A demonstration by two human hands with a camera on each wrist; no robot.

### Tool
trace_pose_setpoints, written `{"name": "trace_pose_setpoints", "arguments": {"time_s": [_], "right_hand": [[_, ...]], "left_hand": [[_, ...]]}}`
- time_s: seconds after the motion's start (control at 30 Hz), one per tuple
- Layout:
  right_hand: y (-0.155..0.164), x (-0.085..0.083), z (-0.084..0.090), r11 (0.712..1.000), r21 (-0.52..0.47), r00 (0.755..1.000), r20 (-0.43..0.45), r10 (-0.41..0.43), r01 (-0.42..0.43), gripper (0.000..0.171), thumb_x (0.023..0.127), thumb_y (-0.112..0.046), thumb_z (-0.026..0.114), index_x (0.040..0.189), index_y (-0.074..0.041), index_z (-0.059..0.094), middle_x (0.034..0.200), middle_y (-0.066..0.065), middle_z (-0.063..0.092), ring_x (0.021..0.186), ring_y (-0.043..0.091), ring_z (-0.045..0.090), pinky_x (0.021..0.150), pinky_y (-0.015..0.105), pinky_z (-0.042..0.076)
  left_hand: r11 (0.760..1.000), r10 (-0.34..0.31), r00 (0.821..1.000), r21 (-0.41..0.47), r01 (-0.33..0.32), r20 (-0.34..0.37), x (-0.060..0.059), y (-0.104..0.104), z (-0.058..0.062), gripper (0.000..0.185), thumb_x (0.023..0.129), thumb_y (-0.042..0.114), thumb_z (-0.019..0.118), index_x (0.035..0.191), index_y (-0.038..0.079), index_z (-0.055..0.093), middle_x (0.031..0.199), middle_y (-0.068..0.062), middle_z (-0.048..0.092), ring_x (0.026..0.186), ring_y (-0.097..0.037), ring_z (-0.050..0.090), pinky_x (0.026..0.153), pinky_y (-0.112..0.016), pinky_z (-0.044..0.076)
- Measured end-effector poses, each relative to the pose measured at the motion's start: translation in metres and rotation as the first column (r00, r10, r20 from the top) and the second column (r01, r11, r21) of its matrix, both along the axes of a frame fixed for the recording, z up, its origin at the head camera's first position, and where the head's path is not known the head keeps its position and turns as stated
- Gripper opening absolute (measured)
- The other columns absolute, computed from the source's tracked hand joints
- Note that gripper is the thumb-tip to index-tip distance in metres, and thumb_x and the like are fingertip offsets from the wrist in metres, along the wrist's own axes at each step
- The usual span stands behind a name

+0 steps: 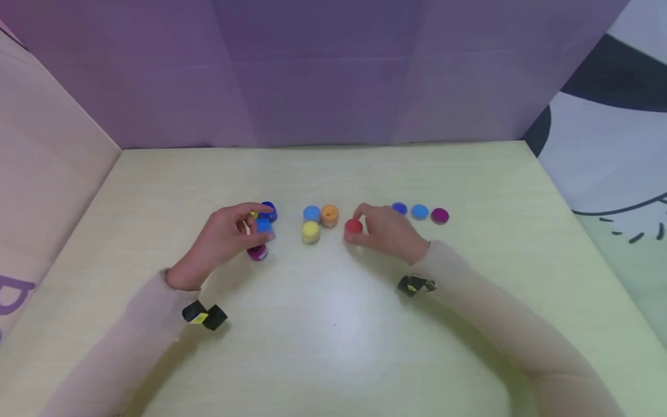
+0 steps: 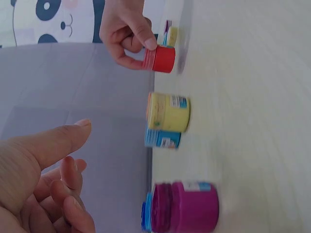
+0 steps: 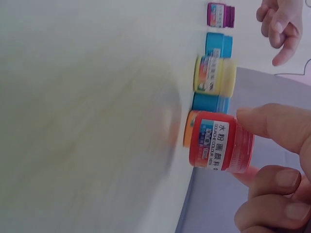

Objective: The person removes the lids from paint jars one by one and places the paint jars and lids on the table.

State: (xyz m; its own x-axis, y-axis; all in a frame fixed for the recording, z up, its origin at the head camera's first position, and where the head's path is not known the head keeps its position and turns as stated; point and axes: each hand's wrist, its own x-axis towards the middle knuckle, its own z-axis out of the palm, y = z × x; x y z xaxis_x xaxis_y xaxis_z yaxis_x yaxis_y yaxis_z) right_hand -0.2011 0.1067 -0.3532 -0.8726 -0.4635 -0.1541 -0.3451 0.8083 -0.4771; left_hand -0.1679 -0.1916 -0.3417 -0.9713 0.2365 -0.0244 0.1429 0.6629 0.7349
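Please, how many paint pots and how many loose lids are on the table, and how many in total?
Paint pots: 7, counting the red pot held by the right hand
Loose lids: 3
Total: 10

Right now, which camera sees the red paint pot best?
The right wrist view: the red pot fills it, label readable, pinched by the right hand. The head view shows it tiny; the left wrist view shows it small and far off.
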Motion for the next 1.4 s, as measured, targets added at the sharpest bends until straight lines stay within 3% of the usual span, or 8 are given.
{"name": "trace_pose_setpoints", "arguments": {"time_s": [0.33,0.47,0.7,0.93,1.23,1.4], "right_hand": [[-0.008,0.015,0.002,0.996,-0.008,0.995,-0.037,0.092,-0.092,0.035,0.086,-0.03,0.068,0.109,-0.007,0.057,0.054,-0.004,0.037,0.048,0.011,0.033,0.048,0.023,0.027],[-0.011,0.021,0.002,0.993,0.006,0.992,-0.046,0.12,-0.12,0.032,0.086,-0.028,0.068,0.108,-0.008,0.056,0.055,-0.004,0.04,0.048,0.01,0.037,0.048,0.022,0.029],[-0.013,0.031,0.004,0.988,-0.004,0.987,-0.056,0.153,-0.153,0.029,0.086,-0.026,0.068,0.106,-0.008,0.056,0.054,-0.005,0.038,0.046,0.009,0.035,0.046,0.021,0.026],[-0.017,0.038,0.006,0.984,0.02,0.984,-0.003,0.178,-0.178,0.031,0.086,-0.027,0.068,0.109,-0.01,0.056,0.054,-0.004,0.042,0.047,0.01,0.038,0.047,0.022,0.03],[-0.019,0.041,0.002,0.974,0.035,0.975,0.015,0.222,-0.222,0.032,0.086,-0.028,0.069,0.11,-0.012,0.057,0.054,-0.005,0.043,0.048,0.009,0.04,0.048,0.021,0.032],[-0.017,0.041,-0.001,0.968,0.027,0.969,0.014,0.248,-0.248,0.031,0.085,-0.027,0.07,0.11,-0.013,0.057,0.056,-0.007,0.046,0.051,0.008,0.044,0.051,0.021,0.036]], "left_hand": [[0.989,-0.146,0.989,0.012,0.146,-0.025,0.007,0.027,-0.013,0.044,0.077,0.015,0.078,0.118,0.007,0.063,0.071,0.001,0.056,0.061,-0.017,0.047,0.052,-0.023,0.039],[0.981,-0.191,0.982,0.033,0.191,-0.002,0.009,0.036,-0.018,0.043,0.077,0.016,0.078,0.117,0.007,0.064,0.07,0.002,0.057,0.059,-0.015,0.047,0.052,-0.024,0.039],[0.972,-0.231,0.97,0.056,0.227,0.072,0.013,0.047,-0.023,0.047,0.077,0.022,0.078,0.121,0.012,0.063,0.072,0.002,0.058,0.062,-0.016,0.048,0.053,-0.024,0.039],[0.96,-0.281,0.95,0.053,0.276,0.136,0.015,0.056,-0.027,0.049,0.077,0.025,0.079,0.122,0.018,0.062,0.075,0.001,0.058,0.069,-0.018,0.052,0.058,-0.027,0.045],[0.951,-0.31,0.933,0.052,0.305,0.184,0.016,0.068,-0.035,0.044,0.077,0.023,0.079,0.118,0.025,0.063,0.074,0.002,0.058,0.071,-0.017,0.054,0.062,-0.028,0.045],[0.945,-0.327,0.927,0.054,0.323,0.185,0.015,0.073,-0.038,0.046,0.077,0.021,0.079,0.12,0.021,0.063,0.071,0.002,0.057,0.069,-0.016,0.053,0.064,-0.027,0.045]]}}
